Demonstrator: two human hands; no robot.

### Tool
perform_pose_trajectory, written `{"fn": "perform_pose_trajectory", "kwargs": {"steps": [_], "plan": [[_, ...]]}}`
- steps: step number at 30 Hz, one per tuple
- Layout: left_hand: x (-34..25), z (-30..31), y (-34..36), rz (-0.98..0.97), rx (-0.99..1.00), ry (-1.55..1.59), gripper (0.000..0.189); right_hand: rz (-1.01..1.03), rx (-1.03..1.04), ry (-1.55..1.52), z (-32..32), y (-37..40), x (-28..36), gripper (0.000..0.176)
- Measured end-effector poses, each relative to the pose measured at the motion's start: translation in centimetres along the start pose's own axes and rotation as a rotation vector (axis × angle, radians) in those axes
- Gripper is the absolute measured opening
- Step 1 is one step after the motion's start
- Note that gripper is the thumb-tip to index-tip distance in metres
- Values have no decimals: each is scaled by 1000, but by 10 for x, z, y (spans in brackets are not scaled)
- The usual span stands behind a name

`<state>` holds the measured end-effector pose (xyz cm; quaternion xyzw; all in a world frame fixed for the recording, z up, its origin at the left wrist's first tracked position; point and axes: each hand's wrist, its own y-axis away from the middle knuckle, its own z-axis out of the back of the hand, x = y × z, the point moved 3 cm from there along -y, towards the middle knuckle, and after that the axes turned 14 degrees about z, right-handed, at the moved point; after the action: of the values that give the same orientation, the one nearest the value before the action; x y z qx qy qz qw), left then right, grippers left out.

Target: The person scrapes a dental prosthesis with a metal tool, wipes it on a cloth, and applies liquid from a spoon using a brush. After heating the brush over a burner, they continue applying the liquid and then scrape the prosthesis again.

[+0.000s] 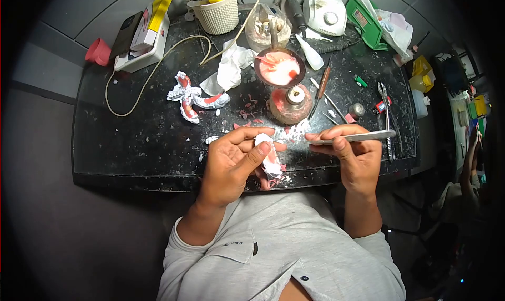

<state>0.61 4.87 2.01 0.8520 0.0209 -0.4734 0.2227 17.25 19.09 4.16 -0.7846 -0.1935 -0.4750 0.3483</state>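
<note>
My left hand [234,161] is closed around a white plaster piece [272,164] with a pink inner surface, its thumb pressed on the upper end, just above the table's front edge. To the right, my right hand [353,156] grips a flat metal tool [371,136] whose rounded end points right; its other end is hidden by the fingers. The tool and the plaster piece are apart. Between and beyond the hands stands a round burner [289,107], with a dark pan [277,68] of pink and white material over it. Pink and white scraps lie beneath the left hand.
Plaster pieces with pink [190,98] and crumpled white paper [230,69] lie left of the burner. Thin tools [321,88], a small metal cup [356,110] and pliers [387,111] lie right. A basket [216,17] and white machine [325,14] stand behind. Another person's arm [470,156] shows far right.
</note>
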Motion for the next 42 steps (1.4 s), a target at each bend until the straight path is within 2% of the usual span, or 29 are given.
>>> {"fn": "perform_pose_trajectory", "kwargs": {"steps": [2,4,8,12,14,17,20,24,26,27,30,31,32,35,36,38,40,42], "plan": [[0,-1,0,-1,-18,10,34,67,-20,64,1,1,5,19],[0,-1,1,2,-23,4,34,51,13,82,-5,4,9,21],[0,-1,1,-24,-41,-36,36,152,208,443,-22,8,11,15],[-1,-5,5,-35,-54,-78,34,199,254,507,-38,8,11,16],[1,-5,4,-228,-33,-135,33,154,254,497,-37,11,7,15],[0,-3,6,-170,15,-95,33,171,226,508,-31,11,9,13],[1,-1,4,-194,47,-94,35,187,156,582,-20,7,13,15],[-2,2,2,-189,32,-167,43,62,0,566,-7,3,14,19],[-1,3,2,-104,136,-61,45,76,-51,556,-5,2,16,19],[-2,3,3,-104,134,-61,45,120,25,628,-1,-1,19,19],[-5,-2,6,-83,175,-5,48,98,73,702,3,-3,24,19],[-5,-5,8,-77,129,-41,49,58,7,579,2,-1,21,18],[-4,-8,9,-70,83,-76,49,58,7,579,2,-1,21,18],[-3,-13,9,-130,24,-128,47,130,106,583,-2,-2,26,17],[-5,-10,10,-129,23,-127,47,214,179,605,-6,-4,30,18],[-7,-1,11,17,120,-233,43,379,326,645,-13,-5,37,20],[-8,4,12,39,162,-198,44,416,395,632,-16,-3,36,22],[-6,3,13,60,203,-163,45,387,364,655,-25,2,36,25]]}}
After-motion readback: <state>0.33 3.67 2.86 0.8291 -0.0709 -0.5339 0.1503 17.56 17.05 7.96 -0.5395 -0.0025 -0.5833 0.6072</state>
